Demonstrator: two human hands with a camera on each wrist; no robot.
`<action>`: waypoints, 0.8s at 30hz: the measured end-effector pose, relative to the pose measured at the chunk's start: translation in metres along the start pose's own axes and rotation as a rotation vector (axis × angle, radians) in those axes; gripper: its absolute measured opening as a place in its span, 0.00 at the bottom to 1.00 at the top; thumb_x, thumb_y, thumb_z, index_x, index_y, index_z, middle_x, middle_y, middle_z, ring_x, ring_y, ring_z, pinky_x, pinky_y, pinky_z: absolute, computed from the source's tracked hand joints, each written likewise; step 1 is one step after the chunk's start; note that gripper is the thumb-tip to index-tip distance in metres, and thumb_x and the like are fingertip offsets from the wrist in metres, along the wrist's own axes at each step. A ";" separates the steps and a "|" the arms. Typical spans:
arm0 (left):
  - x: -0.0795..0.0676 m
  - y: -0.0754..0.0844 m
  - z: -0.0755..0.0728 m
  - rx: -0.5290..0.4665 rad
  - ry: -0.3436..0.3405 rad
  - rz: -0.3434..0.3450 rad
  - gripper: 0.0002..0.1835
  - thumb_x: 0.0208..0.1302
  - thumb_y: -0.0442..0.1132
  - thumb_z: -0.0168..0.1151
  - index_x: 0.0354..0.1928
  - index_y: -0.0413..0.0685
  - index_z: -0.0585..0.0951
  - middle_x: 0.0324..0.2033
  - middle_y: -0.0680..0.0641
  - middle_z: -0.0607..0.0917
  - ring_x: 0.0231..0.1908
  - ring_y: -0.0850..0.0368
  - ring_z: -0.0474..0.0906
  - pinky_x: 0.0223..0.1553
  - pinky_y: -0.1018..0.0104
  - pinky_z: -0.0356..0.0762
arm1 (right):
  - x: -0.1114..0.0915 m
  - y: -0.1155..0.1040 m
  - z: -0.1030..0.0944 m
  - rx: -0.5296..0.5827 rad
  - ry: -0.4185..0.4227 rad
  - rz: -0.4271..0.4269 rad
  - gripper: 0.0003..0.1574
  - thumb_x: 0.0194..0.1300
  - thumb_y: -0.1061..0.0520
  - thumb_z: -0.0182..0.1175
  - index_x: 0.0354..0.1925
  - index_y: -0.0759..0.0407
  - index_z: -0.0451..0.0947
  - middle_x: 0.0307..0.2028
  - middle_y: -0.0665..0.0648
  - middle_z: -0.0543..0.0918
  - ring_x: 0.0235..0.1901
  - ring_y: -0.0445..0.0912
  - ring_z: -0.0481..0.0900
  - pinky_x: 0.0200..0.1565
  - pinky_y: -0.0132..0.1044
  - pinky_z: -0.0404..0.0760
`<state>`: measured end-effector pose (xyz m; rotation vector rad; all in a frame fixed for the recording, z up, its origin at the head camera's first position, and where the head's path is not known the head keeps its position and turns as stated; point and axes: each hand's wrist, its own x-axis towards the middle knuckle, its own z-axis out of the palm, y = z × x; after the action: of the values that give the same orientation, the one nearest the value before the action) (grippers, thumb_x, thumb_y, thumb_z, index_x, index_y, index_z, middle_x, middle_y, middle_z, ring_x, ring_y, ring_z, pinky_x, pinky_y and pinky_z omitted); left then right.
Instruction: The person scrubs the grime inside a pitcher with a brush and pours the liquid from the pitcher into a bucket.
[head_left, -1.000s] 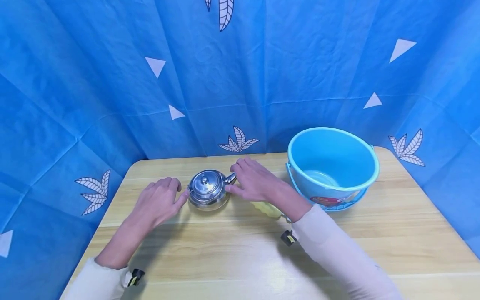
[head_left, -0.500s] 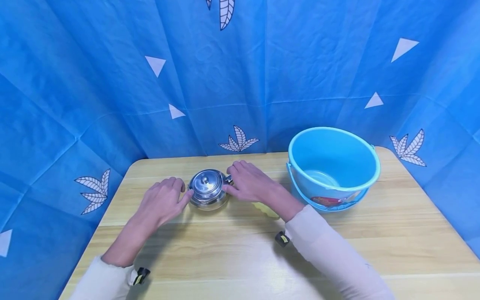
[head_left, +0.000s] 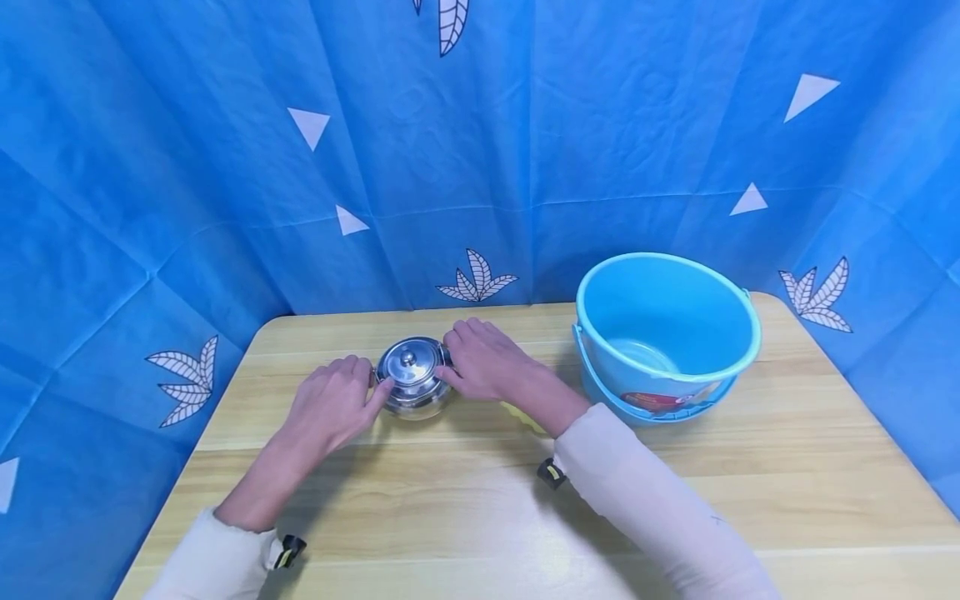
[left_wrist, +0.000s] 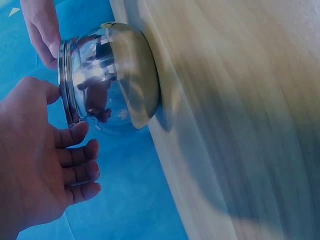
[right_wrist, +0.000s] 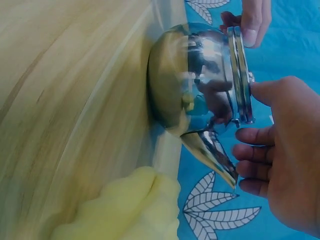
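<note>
A shiny steel teapot (head_left: 414, 400) with a knobbed lid (head_left: 408, 360) stands upright on the wooden table (head_left: 450, 517). My left hand (head_left: 330, 408) grips its left side, thumb on the lid's edge and fingers curled at the rim. On the other side my right hand (head_left: 483, 362) holds it near the spout (right_wrist: 210, 152), thumb against the lid edge and fingers curled beside the rim and spout. In the head view that hand hides most of the spout. The left wrist view shows the teapot's round body (left_wrist: 130, 75) with its base at the tabletop.
A light-blue bucket (head_left: 667, 317) with its handle folded down stands at the back right. Partly under my right forearm lies a puffy yellow thing (right_wrist: 130, 205) with a lobed edge. Blue curtain (head_left: 405, 167) with leaf prints hangs behind the table.
My right hand has moved left along the spout to the teapot's rim. My left hand has shifted slightly right, its thumb further onto the lid's edge. The teapot has hardly moved.
</note>
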<state>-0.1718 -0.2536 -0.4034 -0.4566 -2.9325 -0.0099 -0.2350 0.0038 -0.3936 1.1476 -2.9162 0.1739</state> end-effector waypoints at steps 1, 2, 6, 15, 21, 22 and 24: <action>0.000 0.001 0.001 0.004 -0.003 -0.003 0.25 0.76 0.59 0.48 0.34 0.44 0.76 0.26 0.49 0.74 0.28 0.53 0.70 0.31 0.57 0.73 | 0.001 0.000 0.000 -0.013 0.002 -0.003 0.39 0.78 0.32 0.43 0.65 0.62 0.71 0.55 0.57 0.78 0.57 0.50 0.73 0.68 0.47 0.73; 0.001 0.001 0.001 0.008 -0.007 -0.006 0.26 0.77 0.60 0.47 0.34 0.43 0.76 0.26 0.48 0.74 0.28 0.53 0.71 0.31 0.57 0.74 | 0.002 -0.001 0.001 -0.031 0.007 -0.008 0.38 0.78 0.33 0.43 0.64 0.62 0.72 0.55 0.57 0.78 0.57 0.50 0.73 0.68 0.46 0.72; 0.003 0.005 0.004 0.017 -0.014 -0.026 0.27 0.77 0.59 0.46 0.35 0.40 0.76 0.26 0.48 0.73 0.27 0.53 0.70 0.29 0.58 0.71 | 0.005 -0.002 0.003 -0.115 0.041 -0.036 0.35 0.79 0.34 0.42 0.59 0.62 0.74 0.51 0.56 0.77 0.54 0.49 0.71 0.63 0.43 0.73; 0.006 0.015 0.008 0.013 -0.016 -0.091 0.24 0.75 0.54 0.46 0.32 0.39 0.73 0.25 0.45 0.72 0.25 0.51 0.68 0.27 0.58 0.68 | 0.010 0.000 0.008 -0.132 0.046 -0.051 0.31 0.79 0.38 0.40 0.55 0.61 0.74 0.48 0.56 0.77 0.51 0.49 0.72 0.58 0.42 0.76; 0.004 0.019 0.011 0.024 0.033 -0.096 0.19 0.71 0.49 0.46 0.30 0.40 0.70 0.24 0.44 0.71 0.24 0.49 0.67 0.26 0.59 0.67 | 0.011 -0.001 0.011 -0.126 0.018 -0.063 0.29 0.80 0.40 0.37 0.53 0.61 0.71 0.45 0.55 0.74 0.47 0.47 0.70 0.54 0.40 0.77; 0.004 0.019 0.012 0.025 0.042 -0.096 0.18 0.70 0.48 0.46 0.30 0.40 0.70 0.24 0.44 0.71 0.24 0.49 0.66 0.26 0.59 0.66 | 0.011 -0.002 0.012 -0.129 0.018 -0.066 0.29 0.79 0.40 0.37 0.53 0.61 0.71 0.45 0.55 0.74 0.46 0.47 0.70 0.54 0.40 0.77; 0.003 0.020 0.012 0.027 0.061 -0.093 0.17 0.69 0.47 0.46 0.29 0.39 0.70 0.24 0.43 0.71 0.24 0.49 0.66 0.26 0.59 0.66 | 0.012 -0.003 0.013 -0.140 0.021 -0.070 0.28 0.79 0.41 0.37 0.53 0.61 0.71 0.45 0.55 0.73 0.46 0.47 0.70 0.53 0.40 0.77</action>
<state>-0.1706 -0.2329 -0.4155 -0.3108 -2.8878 0.0034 -0.2412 -0.0072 -0.4055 1.2149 -2.8130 -0.0183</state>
